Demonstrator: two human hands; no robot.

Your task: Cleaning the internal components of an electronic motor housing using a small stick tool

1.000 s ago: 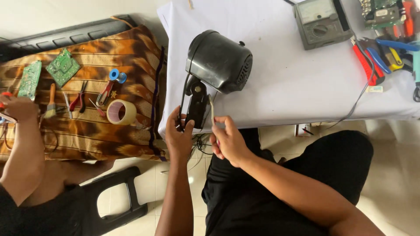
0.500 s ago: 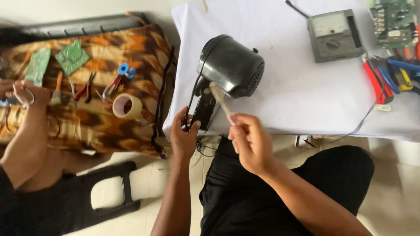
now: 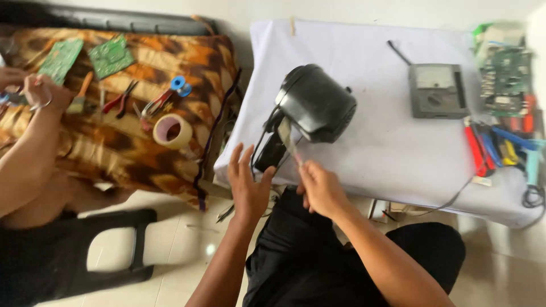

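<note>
Black hair dryer point(image 3: 315, 102) at the white-clothed table's point(image 3: 392, 153) near edge, handle down; left hand point(image 3: 247, 185), fingers spread wide, at its handle's 7 o'clock; right hand point(image 3: 321, 190) pinching a thin tool point(image 3: 287, 139) at 5 o'clock.

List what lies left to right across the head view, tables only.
Green boards → red pliers → tape roll → black hair dryer → grey meter → pile of red and blue tools.
</note>
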